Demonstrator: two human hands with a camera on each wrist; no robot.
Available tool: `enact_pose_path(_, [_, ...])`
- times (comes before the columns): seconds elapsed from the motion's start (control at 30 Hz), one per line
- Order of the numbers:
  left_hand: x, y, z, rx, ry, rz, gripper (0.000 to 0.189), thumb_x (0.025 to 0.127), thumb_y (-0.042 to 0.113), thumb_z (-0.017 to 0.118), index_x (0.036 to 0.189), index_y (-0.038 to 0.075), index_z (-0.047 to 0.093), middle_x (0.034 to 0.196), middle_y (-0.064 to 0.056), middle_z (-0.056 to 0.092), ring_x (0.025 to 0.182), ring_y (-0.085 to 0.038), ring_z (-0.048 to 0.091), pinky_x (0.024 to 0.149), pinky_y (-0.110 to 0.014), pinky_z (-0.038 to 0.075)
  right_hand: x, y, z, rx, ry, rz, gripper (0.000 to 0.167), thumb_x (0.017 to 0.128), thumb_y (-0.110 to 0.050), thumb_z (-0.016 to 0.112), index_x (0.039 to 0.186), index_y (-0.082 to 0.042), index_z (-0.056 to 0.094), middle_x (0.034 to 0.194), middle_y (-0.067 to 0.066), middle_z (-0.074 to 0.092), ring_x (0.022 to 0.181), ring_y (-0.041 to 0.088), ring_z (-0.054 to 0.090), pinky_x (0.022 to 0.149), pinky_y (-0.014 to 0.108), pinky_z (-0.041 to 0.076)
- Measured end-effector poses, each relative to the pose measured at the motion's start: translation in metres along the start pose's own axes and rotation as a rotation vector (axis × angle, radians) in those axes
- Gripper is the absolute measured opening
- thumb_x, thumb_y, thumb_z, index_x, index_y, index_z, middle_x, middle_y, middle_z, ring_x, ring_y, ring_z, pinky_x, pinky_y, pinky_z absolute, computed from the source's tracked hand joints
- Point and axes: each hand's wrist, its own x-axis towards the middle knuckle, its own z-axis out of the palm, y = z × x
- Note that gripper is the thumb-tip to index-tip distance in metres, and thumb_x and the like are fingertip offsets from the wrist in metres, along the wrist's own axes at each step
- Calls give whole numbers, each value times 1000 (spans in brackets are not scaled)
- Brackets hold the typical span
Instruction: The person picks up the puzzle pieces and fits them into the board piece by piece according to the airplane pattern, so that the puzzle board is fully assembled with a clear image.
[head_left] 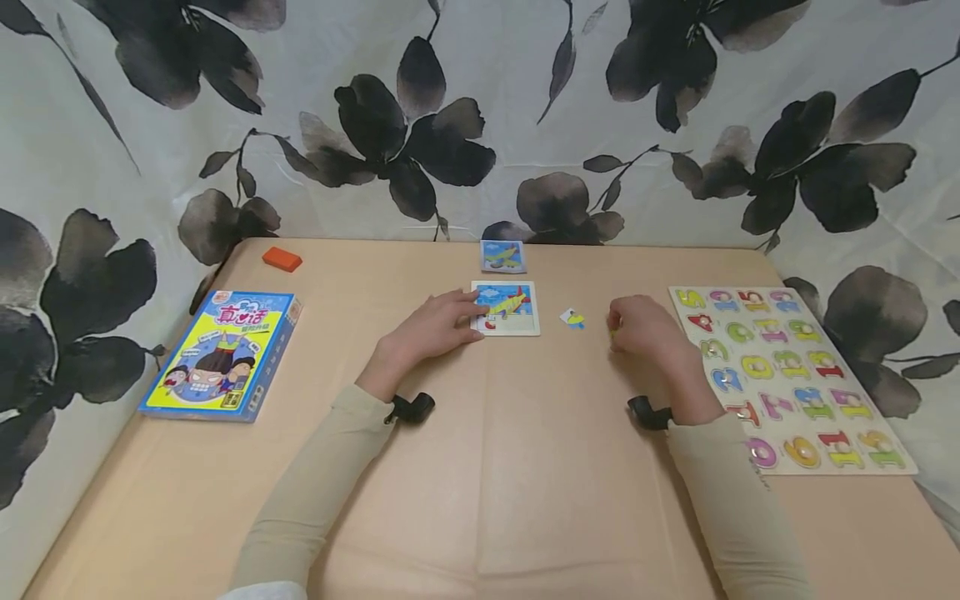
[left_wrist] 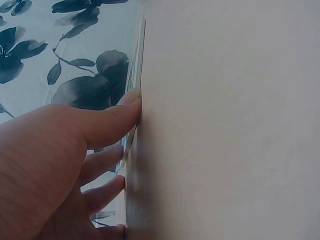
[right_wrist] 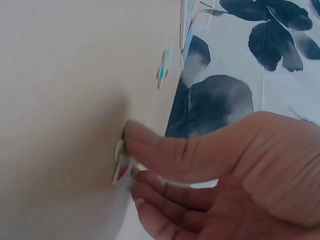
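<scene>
A small jigsaw puzzle (head_left: 523, 323) with a yellow plane on blue lies in a white-edged frame at mid-table. My left hand (head_left: 442, 325) rests at its left side, fingers over the edge; in the left wrist view the thumb (left_wrist: 131, 102) touches its near edge. To the right, my right hand (head_left: 647, 332) pinches a small puzzle piece (right_wrist: 122, 172) between thumb and fingers, low over the table. Its red and white print shows in the right wrist view, the rest hidden by the fingers. Another loose puzzle piece (head_left: 573, 318), blue, yellow and white, lies between the puzzle and this hand.
Behind the puzzle lies a small plane picture card (head_left: 503, 257). A blue and yellow box (head_left: 213, 354) and an orange block (head_left: 282, 259) are at left. A board of colourful shapes (head_left: 795, 379) lies at right, partly under the right forearm. Flowered cloth (head_left: 517, 125) hangs behind the table.
</scene>
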Motion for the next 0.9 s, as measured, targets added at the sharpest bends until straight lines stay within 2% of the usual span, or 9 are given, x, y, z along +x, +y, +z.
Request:
enact_pose_path(0.2, [-1, 2, -1, 0, -6, -2, 53, 96, 36, 65, 145, 19, 54, 161, -7, 36, 152, -31, 26, 119, -66, 20, 3, 8, 0, 102, -52, 56, 23, 84, -7, 73, 103, -4, 62, 105, 16, 57, 94, 31, 50, 73, 33, 45])
enact_pose_path(0.4, [-2, 2, -2, -9, -7, -5, 53, 96, 35, 65, 145, 18, 53, 161, -7, 36, 153, -31, 26, 119, -66, 19, 3, 7, -3, 150, -45, 35, 17, 83, -7, 74, 97, -6, 65, 96, 13, 57, 88, 28, 51, 67, 30, 45])
enact_pose_path(0.6, [-2, 1, -2, -1, -4, -5, 53, 96, 36, 65, 145, 19, 54, 161, -6, 36, 153, -30, 26, 119, -66, 20, 4, -13, -5, 228, 13, -54, 11, 84, -8, 76, 87, -5, 66, 84, 11, 60, 79, 27, 52, 64, 31, 44])
enact_pose_path(0.73, [-1, 1, -2, 0, -4, -4, 54, 96, 36, 65, 145, 19, 53, 161, -7, 36, 153, -31, 26, 119, -66, 20, 13, -29, 1, 296, 55, -109, 12, 86, -10, 76, 87, -5, 65, 85, 10, 60, 81, 25, 52, 68, 31, 43])
enact_pose_path(0.9, [0, -1, -2, 2, -7, -1, 54, 96, 36, 65, 145, 19, 53, 161, -7, 36, 152, -32, 26, 119, -66, 19, 26, -54, 14, 432, 75, -161, 7, 92, -7, 68, 90, -3, 63, 88, 11, 59, 77, 24, 55, 65, 26, 47])
